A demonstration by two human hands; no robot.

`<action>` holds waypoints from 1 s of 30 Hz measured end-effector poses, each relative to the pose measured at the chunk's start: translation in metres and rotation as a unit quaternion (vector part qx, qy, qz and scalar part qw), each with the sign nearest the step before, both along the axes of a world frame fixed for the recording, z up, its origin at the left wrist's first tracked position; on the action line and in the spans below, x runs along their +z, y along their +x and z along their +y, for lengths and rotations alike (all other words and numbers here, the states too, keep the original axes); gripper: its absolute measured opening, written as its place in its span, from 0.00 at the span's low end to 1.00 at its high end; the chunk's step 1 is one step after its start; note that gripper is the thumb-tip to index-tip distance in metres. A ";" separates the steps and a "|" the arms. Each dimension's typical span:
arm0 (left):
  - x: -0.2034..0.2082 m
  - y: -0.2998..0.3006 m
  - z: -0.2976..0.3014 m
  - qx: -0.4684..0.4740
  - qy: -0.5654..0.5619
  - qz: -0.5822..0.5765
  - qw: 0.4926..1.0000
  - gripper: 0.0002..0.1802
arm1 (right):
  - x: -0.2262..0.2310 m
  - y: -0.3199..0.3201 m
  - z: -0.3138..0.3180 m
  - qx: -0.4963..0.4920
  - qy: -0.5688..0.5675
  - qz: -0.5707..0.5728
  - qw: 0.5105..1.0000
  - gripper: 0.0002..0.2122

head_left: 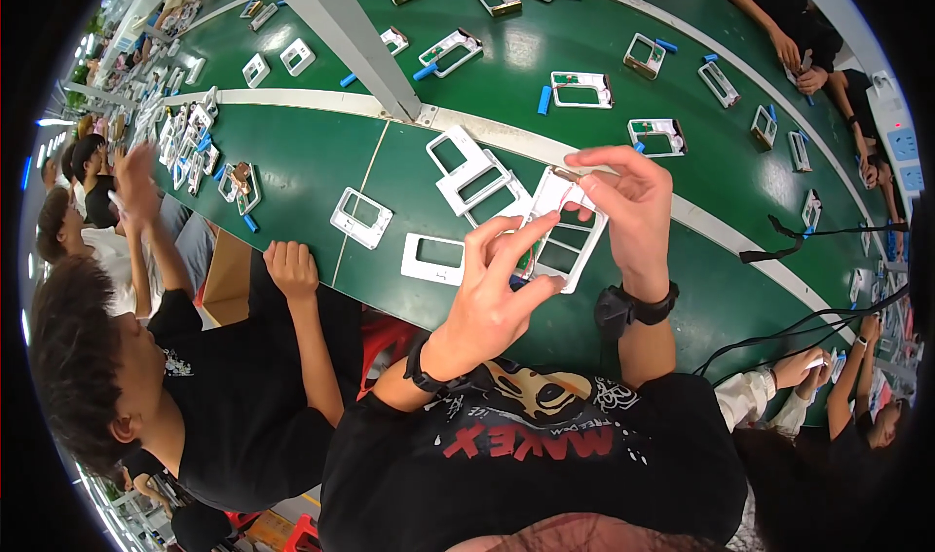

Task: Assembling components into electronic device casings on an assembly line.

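Both my hands are on a white plastic frame point(551, 192) with a rectangular opening, tilted above the green table. Inside it show a bit of green circuit board, thin red wire and a metallic part at the top corner. My left hand point(492, 299) grips the frame's left and lower side, index and middle fingers reaching across it; something dark blue shows beneath them. My right hand point(633, 201) holds the upper right corner, thumb and fingers pinched near the metallic part. Just left lie an overlapping pair of white frames point(456, 152) and another white frame point(433, 260).
Beyond a pale rail, a green belt point(506, 50) carries several white frames with blue cylinders. A grey metal post point(341, 40) rises from the rail. Another frame point(361, 219) and a heap of parts point(190, 143) lie leftward. A co-worker point(234, 406) sits close left; black cables point(779, 333) hang right.
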State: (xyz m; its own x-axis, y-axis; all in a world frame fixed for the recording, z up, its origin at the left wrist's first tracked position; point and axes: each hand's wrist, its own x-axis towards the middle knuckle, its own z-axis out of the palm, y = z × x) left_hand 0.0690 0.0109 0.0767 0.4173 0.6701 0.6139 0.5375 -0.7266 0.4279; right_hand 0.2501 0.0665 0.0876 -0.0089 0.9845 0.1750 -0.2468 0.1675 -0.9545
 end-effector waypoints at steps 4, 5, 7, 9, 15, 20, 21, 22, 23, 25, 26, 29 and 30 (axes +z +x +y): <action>0.006 0.003 0.007 -0.037 -0.048 -0.043 0.997 0.09 | -0.020 0.010 0.011 0.069 0.029 0.058 0.996 0.13; 0.007 0.004 0.009 -0.047 -0.060 -0.066 0.995 0.09 | -0.021 0.012 0.012 0.070 0.028 0.058 0.996 0.13; 0.008 0.003 0.012 -0.056 -0.073 -0.090 0.992 0.09 | -0.022 0.015 0.014 0.089 0.090 0.057 0.990 0.18; 0.009 0.000 0.014 -0.100 -0.148 -0.172 0.969 0.09 | -0.023 0.016 0.014 0.100 0.121 0.056 0.986 0.20; 0.018 -0.013 0.009 -0.151 -0.203 -0.275 0.928 0.10 | -0.029 -0.010 0.013 0.088 0.294 0.034 0.951 0.48; 0.019 -0.024 0.005 -0.134 -0.249 -0.359 0.889 0.10 | -0.025 -0.036 0.005 0.085 0.350 -0.072 0.930 0.67; 0.018 -0.026 0.004 -0.128 -0.240 -0.348 0.897 0.10 | -0.024 -0.041 0.002 0.081 0.339 -0.064 0.935 0.67; 0.017 -0.029 0.004 -0.122 -0.232 -0.336 0.905 0.10 | -0.025 -0.047 0.001 0.076 0.329 -0.055 0.940 0.66; 0.016 -0.033 0.005 -0.113 -0.230 -0.338 0.906 0.10 | -0.025 -0.050 -0.001 0.085 0.328 -0.052 0.939 0.66; 0.015 -0.041 0.006 -0.106 -0.182 -0.270 0.940 0.09 | -0.027 -0.055 -0.004 0.079 0.305 -0.032 0.949 0.65; 0.015 -0.045 0.005 -0.103 -0.158 -0.234 0.954 0.09 | -0.027 -0.059 -0.006 0.076 0.293 -0.023 0.953 0.65; 0.016 -0.046 0.002 -0.088 -0.119 -0.222 0.964 0.11 | -0.031 -0.073 -0.015 0.030 0.242 0.017 0.970 0.60; 0.016 -0.046 0.001 -0.085 -0.101 -0.215 0.968 0.12 | -0.031 -0.075 -0.018 0.002 0.216 0.036 0.976 0.58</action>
State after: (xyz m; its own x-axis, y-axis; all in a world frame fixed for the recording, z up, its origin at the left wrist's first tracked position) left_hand 0.0232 0.0117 0.0929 0.2673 0.7389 0.6185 0.1587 -0.6668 0.7281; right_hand 0.1753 0.0487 0.0570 0.0146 0.8181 0.5748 -0.3126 0.5498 -0.7746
